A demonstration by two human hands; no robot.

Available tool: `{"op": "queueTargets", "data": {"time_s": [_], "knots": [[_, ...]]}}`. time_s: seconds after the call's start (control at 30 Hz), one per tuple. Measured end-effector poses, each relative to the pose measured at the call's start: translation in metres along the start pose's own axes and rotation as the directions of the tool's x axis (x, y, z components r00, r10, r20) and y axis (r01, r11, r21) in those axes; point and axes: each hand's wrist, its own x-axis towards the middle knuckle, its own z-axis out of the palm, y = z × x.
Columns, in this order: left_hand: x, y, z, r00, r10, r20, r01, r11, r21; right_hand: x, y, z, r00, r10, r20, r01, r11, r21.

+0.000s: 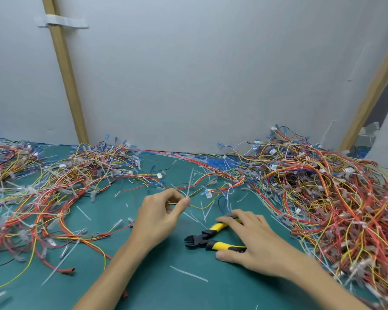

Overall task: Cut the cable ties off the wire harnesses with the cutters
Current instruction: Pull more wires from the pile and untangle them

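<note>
The left hand (159, 217) pinches a yellow wire (199, 207) between thumb and forefinger, and a white tie (190, 182) stands up right at the fingertips. The right hand (253, 240) lies flat over the cutters (207, 239), fingers spread across the yellow handles, not yet closed round them. The tool rests on the green mat (166, 291), nose toward the left wrist.

The tie sits so near the pinch that a hasty bite could catch a fingertip or nick the insulation. Loose strands at the right fingertips could snag as the tool lifts. Cut scraps (188, 274) litter the mat; wire heaps lie left (43, 186) and right (323, 186).
</note>
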Motion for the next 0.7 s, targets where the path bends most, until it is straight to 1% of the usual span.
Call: {"op": "queueTargets", "data": {"time_s": [0.07,0.13,0.2,0.27,0.3,0.37,0.47,0.53,0.57,0.63,0.7], "knots": [[-0.001,-0.002,0.003,0.999,-0.023,0.031,0.024,0.999,-0.035,-0.006,0.000,0.013,0.994,-0.004,-0.105,-0.001,0.999,-0.039],[-0.003,-0.002,0.005,0.998,-0.037,0.052,0.039,0.998,-0.044,-0.011,-0.002,0.023,0.972,-0.044,-0.232,0.032,0.998,-0.054],[-0.004,-0.002,0.007,0.996,-0.067,0.051,0.069,0.997,-0.047,-0.015,-0.004,0.025,0.920,-0.104,-0.377,0.079,0.993,-0.083],[-0.003,-0.003,0.007,0.990,-0.116,0.084,0.122,0.990,-0.065,-0.018,-0.006,0.025,0.874,-0.119,-0.471,0.078,0.991,-0.106],[-0.003,-0.003,0.006,0.985,-0.134,0.111,0.141,0.988,-0.062,-0.019,-0.007,0.025,0.868,-0.096,-0.488,0.060,0.994,-0.088],[-0.003,-0.003,0.006,0.975,-0.149,0.163,0.157,0.987,-0.038,-0.022,-0.008,0.026,0.884,-0.003,-0.468,-0.006,1.000,-0.018],[-0.004,-0.004,0.008,0.967,-0.156,0.203,0.161,0.987,-0.011,-0.026,-0.005,0.024,0.935,0.116,-0.335,-0.104,0.993,0.052],[-0.004,-0.004,0.009,0.959,-0.173,0.224,0.178,0.984,-0.003,-0.032,-0.004,0.020,0.955,0.116,-0.275,-0.117,0.993,0.011],[-0.004,-0.005,0.010,0.955,-0.181,0.237,0.187,0.982,-0.003,-0.034,-0.005,0.017,0.955,0.097,-0.279,-0.109,0.994,-0.026],[-0.004,-0.005,0.011,0.949,-0.188,0.254,0.196,0.981,-0.005,-0.039,-0.010,0.011,0.939,0.038,-0.343,-0.072,0.994,-0.086],[-0.005,-0.006,0.011,0.950,-0.184,0.252,0.189,0.982,0.004,-0.043,-0.015,0.004,0.906,-0.009,-0.424,-0.022,0.997,-0.068]]}}
